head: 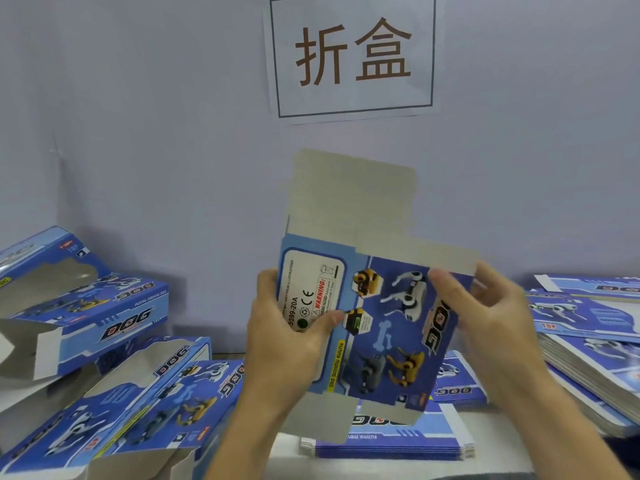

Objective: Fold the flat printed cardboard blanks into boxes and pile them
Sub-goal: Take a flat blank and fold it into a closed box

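Both hands hold one blank [374, 327] up in front of the wall [138, 133], above the table; the left hand [287, 344] grips its left edge, thumb curled across the white label panel, fingers hidden behind; the right hand [491, 327] pinches the right edge, thumb on the printed face, its fingers blurred behind the card. The blank is thin card — glossy blue print on the face, plain grey on the back; a tall grey flap with rounded corners stands up from its top, a narrower one runs off to the right, and another hangs below. The print lies sideways: "DOG" in bold black letters, "FUNNY MOVING DOG" on a yellow strip, "WARNING" in red, a CE mark, a code ending "599-20A"; toy dogs in white, yellow and grey, and a pale bone.

On the wall a white paper sign [351, 55] with a thin dark frame bears two large brown characters, 折盒.

At the left lie folded boxes [114, 358] (rectangular, with cut-out windows and open grey ends), piled loosely and tilted against each other; "DOG", "FUNNY MOVING DOG" and "TOP" read on them. Under the hands a small stack [391, 445] of flat blanks rests on the table [287, 462], white edges showing; at the right a thicker, slumped stack [588, 348] — the word "TOP" in red legible on one sheet.
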Tool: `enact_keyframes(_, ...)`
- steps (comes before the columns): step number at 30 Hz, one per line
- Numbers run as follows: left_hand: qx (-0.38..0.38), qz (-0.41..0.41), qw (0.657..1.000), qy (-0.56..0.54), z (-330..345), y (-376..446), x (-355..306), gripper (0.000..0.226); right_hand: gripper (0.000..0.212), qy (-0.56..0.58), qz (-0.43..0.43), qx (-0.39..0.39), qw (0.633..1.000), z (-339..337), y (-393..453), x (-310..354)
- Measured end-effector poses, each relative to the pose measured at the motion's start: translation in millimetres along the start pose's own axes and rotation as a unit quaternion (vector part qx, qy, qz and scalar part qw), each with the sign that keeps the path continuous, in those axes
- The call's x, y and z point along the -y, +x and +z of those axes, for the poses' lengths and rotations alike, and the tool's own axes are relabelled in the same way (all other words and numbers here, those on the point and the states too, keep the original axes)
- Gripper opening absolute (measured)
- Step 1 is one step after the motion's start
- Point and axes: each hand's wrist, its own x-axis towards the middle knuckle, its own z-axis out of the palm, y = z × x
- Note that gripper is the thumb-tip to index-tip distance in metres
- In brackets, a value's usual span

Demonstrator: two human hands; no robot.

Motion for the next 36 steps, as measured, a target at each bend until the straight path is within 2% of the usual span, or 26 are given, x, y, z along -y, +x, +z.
enact_keyframes(2,0.012,0.023,0.999,0.022,0,0,-1,0.053,0.028,-0.021,-0.018,-0.005,1.0,-6,2,18)
enact_keyframes(4,0.003,0.042,0.997,0.061,1,1,-2,0.057,0.025,-0.099,-0.03,0.041,0.994,-11,1,35)
enact_keyframes(6,-0.006,0.078,0.992,0.097,1,0,-5,0.074,0.016,-0.195,-0.02,0.106,0.975,-11,1,46)
enact_keyframes(8,-0.005,0.142,0.985,0.094,3,-1,-8,0.102,0.022,-0.287,-0.043,0.137,0.947,-7,1,48)
enact_keyframes(10,0.005,0.227,0.964,0.142,8,-4,-9,0.112,0.033,-0.323,-0.074,0.129,0.935,1,1,43)
enact_keyframes(12,0.02,0.293,0.924,0.245,15,-7,-9,0.104,0.041,-0.312,-0.091,0.123,0.938,10,-1,39)
enact_keyframes(14,0.038,0.29,0.91,0.293,20,-10,-8,0.092,0.043,-0.306,-0.107,0.11,0.94,14,-2,34)
enact_keyframes(18,0.052,0.267,0.912,0.308,22,-14,-3,0.071,0.051,-0.305,-0.127,0.086,0.94,17,-1,32)
enact_keyframes(21,0.056,0.264,0.909,0.318,21,-14,-9,0.066,0.045,-0.299,-0.115,0.076,0.944,15,-1,31)
enact_keyframes(24,0.031,0.283,0.908,0.307,17,-13,-22,0.048,0.04,-0.306,-0.109,0.047,0.945,13,0,29)
enact_keyframes(28,0.033,0.257,0.94,0.22,15,-14,-30,0.02,0.024,-0.333,-0.088,-0.036,0.938,13,4,25)
enact_keyframes(30,0.054,0.231,0.954,0.184,15,-14,-30,0.032,0.017,-0.337,-0.07,-0.061,0.937,15,3,25)
enact_keyframes(33,0.091,0.227,0.954,0.175,13,-11,-25,0.056,0.016,-0.346,-0.06,-0.062,0.934,21,2,24)
enact_keyframes(36,0.081,0.221,0.952,0.197,11,-8,-19,0.052,0.019,-0.353,-0.055,-0.078,0.931,24,1,21)
